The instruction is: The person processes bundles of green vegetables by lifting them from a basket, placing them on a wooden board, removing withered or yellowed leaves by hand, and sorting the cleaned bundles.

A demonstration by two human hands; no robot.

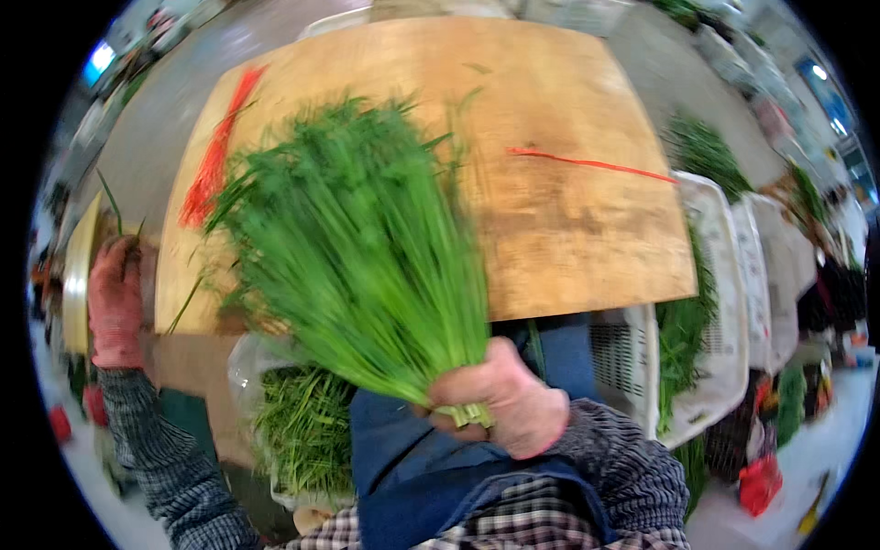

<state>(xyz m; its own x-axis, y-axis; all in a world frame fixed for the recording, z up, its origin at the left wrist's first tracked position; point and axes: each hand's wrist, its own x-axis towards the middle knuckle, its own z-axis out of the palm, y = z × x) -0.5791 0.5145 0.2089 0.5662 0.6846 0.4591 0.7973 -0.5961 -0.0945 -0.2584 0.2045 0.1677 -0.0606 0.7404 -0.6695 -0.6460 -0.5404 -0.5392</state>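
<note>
My right hand [498,399], in a pinkish glove, grips the cut stem ends of a large bunch of leafy green vegetables [371,254]. The bunch fans out to the upper left over a wooden board [577,89] and is blurred. Off the board's left edge is my left hand [117,302], in a reddish glove, with thin green blades at its fingertips; whether it holds them is unclear. A bundle of red ties [220,155] lies along the board's left side. One single red tie [592,163] lies across the right part of the board.
White plastic crates [729,302] with greens stand at the right. Below the board at the left, a white container [302,440] holds loose green trimmings. More greens [708,148] lie on the floor at the upper right. A red bag [760,485] is at the lower right.
</note>
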